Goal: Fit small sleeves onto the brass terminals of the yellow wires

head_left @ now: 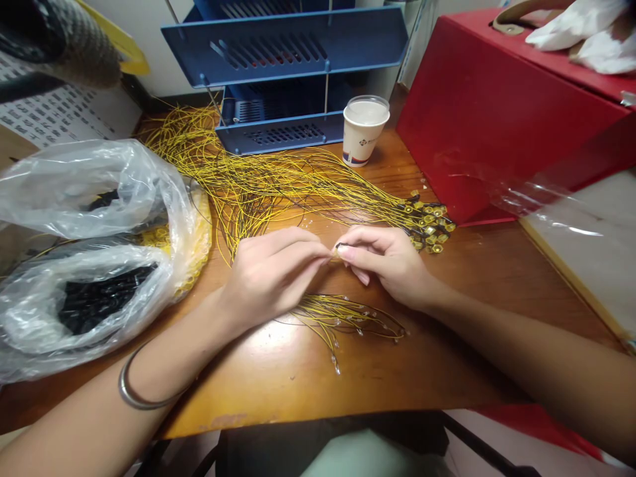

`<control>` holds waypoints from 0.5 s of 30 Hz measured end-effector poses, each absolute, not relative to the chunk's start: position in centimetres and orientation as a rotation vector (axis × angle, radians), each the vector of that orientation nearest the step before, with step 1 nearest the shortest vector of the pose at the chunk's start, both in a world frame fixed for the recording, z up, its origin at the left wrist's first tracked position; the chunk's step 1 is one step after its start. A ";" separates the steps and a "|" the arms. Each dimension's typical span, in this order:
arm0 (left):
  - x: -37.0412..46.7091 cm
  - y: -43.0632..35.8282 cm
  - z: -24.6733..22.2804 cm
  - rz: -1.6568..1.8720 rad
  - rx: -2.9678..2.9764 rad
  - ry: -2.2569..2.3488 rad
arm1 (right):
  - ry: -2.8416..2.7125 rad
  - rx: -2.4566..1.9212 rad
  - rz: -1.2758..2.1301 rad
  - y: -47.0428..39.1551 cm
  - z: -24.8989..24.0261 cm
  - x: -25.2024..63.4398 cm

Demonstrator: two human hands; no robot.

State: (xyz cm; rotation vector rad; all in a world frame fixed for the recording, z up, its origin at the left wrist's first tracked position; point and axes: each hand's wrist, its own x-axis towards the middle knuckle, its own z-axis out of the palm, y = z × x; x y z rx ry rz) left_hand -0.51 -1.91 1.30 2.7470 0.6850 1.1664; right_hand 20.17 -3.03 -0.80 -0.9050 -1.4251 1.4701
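My left hand [281,271] and my right hand [385,262] meet over the middle of the wooden table. Fingertips of both are pinched around a small yellow and black piece [336,250], mostly covered by the fingers. Below the hands lies a small bunch of yellow and black wires [322,306] with tiny clear tips. Behind them a large bundle of yellow and black wires [298,175] stretches across the table, ending at the right in several yellow caps [430,222].
Plastic bags hold black pieces [106,298] and yellow pieces [199,245] at the left. A blue tray rack [298,50], a paper cup [365,132] and a red box [517,106] stand at the back. The table's front edge [298,419] is near.
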 end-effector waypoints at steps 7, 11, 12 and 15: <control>-0.6 -2.0 1.4 1.153 2.781 0.683 | -1.444 -0.923 1.464 -3.0 -0.8 20.2; -0.6 -2.0 1.3 1.164 2.785 0.681 | -1.440 -0.922 1.474 -3.0 -0.8 20.2; -0.6 -2.0 1.3 1.167 2.783 0.681 | -1.440 -0.920 1.476 -3.0 -0.8 20.2; -0.6 -2.0 1.3 1.173 2.782 0.683 | -1.454 -0.919 1.474 -3.0 -0.9 20.2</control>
